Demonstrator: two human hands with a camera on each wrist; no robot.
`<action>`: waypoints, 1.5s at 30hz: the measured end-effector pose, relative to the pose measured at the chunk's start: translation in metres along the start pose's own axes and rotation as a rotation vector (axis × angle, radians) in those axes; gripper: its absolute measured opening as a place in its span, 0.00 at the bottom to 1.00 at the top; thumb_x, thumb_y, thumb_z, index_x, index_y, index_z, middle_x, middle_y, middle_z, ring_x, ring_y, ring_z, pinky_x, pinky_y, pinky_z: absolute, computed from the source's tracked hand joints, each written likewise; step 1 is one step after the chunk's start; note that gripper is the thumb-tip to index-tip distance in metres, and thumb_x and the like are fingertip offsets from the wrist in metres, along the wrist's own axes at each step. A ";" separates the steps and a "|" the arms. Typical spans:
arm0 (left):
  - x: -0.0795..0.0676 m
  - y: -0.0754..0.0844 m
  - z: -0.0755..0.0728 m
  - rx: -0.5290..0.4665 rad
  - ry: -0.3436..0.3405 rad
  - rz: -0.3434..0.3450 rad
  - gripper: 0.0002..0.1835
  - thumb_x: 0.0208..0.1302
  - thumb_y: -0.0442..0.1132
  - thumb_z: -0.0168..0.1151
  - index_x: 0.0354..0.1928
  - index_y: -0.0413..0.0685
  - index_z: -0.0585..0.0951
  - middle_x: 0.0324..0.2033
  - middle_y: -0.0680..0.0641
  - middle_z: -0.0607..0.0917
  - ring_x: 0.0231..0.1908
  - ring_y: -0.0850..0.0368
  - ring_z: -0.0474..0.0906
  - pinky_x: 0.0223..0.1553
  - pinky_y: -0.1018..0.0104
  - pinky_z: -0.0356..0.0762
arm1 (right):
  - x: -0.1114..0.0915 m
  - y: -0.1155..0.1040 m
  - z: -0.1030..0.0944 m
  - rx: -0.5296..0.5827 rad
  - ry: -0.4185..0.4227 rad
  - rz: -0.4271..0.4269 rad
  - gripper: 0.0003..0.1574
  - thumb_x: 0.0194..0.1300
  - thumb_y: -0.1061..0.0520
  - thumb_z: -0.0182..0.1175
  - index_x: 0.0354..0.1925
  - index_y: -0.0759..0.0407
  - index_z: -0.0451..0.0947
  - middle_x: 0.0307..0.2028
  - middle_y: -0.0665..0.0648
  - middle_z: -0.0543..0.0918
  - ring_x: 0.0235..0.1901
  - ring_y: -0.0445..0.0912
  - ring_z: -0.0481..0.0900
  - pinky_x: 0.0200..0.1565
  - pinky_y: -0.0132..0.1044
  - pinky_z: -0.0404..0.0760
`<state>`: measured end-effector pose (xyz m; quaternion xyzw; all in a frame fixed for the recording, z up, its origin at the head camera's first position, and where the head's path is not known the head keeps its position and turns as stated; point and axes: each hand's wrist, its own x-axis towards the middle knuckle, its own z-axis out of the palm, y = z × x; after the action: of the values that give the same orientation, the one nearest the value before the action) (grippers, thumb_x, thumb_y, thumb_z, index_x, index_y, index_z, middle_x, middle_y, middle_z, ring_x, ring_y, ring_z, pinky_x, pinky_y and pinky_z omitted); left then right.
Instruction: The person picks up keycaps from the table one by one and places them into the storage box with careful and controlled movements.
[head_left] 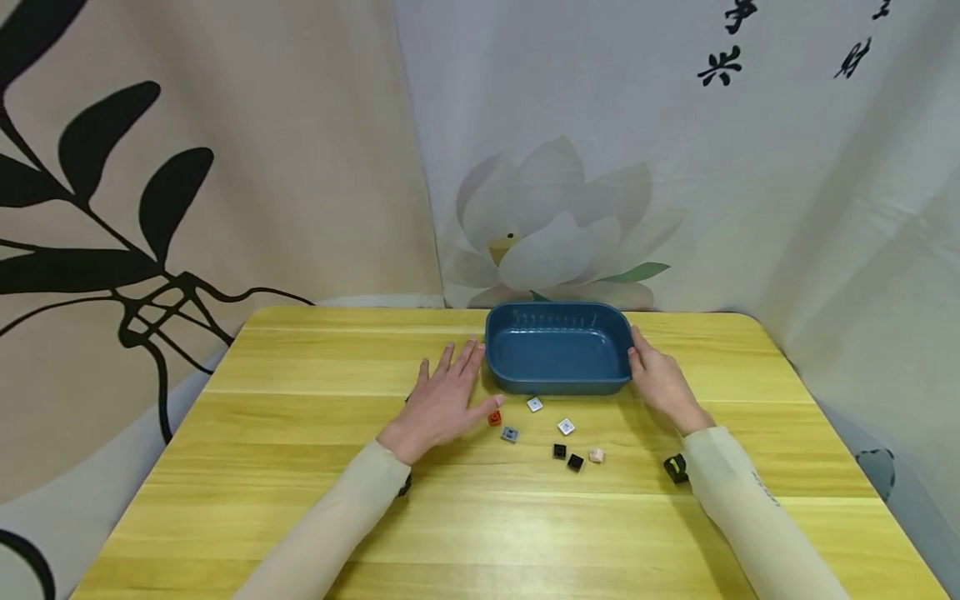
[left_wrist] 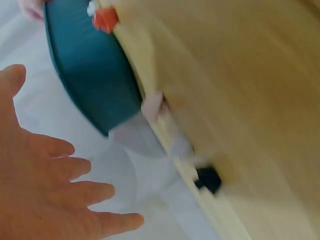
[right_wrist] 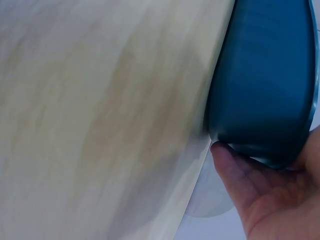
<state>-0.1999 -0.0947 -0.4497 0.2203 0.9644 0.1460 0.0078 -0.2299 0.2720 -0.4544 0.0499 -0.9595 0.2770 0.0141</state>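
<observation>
A dark blue rectangular dish (head_left: 558, 387) stands near the table's far edge. My right hand (head_left: 662, 385) grips its right end; the right wrist view shows fingers and thumb spanning the dish's end wall (right_wrist: 260, 100). Just left of the dish, my left hand (head_left: 442, 404) is spread out, palm down, holding nothing, fingertips close to the dish's left side. Near its thumb lies a small red toy brick (head_left: 494, 417), with a blue-grey brick (head_left: 510, 434) beside it. Two white bricks (head_left: 535, 404) lie in front of the dish. In the left wrist view, a black brick (left_wrist: 209, 180) appears blurred.
Two black bricks (head_left: 559, 451) and a pale pinkish brick (head_left: 596, 455) lie nearer the middle of the wooden table (head_left: 525, 533). Behind the far edge hangs a printed curtain (head_left: 337, 167). Black wrist devices (head_left: 676, 468) show beneath the sleeves.
</observation>
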 end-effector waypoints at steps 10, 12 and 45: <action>-0.020 -0.044 -0.027 -0.043 0.048 -0.108 0.51 0.73 0.72 0.46 0.83 0.46 0.49 0.82 0.42 0.45 0.80 0.35 0.42 0.70 0.25 0.47 | -0.002 0.004 -0.001 -0.013 0.017 -0.016 0.34 0.84 0.59 0.40 0.79 0.73 0.49 0.66 0.80 0.69 0.42 0.62 0.81 0.53 0.61 0.78; -0.024 -0.051 -0.030 -0.052 0.049 -0.121 0.51 0.73 0.71 0.47 0.83 0.44 0.49 0.82 0.41 0.45 0.80 0.35 0.42 0.70 0.25 0.47 | -0.002 0.004 -0.001 -0.013 0.013 -0.015 0.34 0.84 0.58 0.40 0.79 0.73 0.48 0.66 0.80 0.69 0.38 0.60 0.80 0.50 0.59 0.78; -0.045 -0.077 -0.019 0.081 -0.081 -0.018 0.28 0.74 0.46 0.64 0.69 0.39 0.76 0.71 0.33 0.72 0.70 0.31 0.68 0.64 0.31 0.68 | 0.000 -0.002 0.002 -0.089 -0.023 -0.081 0.35 0.84 0.59 0.40 0.79 0.74 0.47 0.78 0.74 0.51 0.75 0.69 0.55 0.71 0.64 0.59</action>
<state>-0.1930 -0.1855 -0.4559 0.2176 0.9704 0.0977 0.0393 -0.2298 0.2698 -0.4550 0.0914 -0.9681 0.2327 0.0165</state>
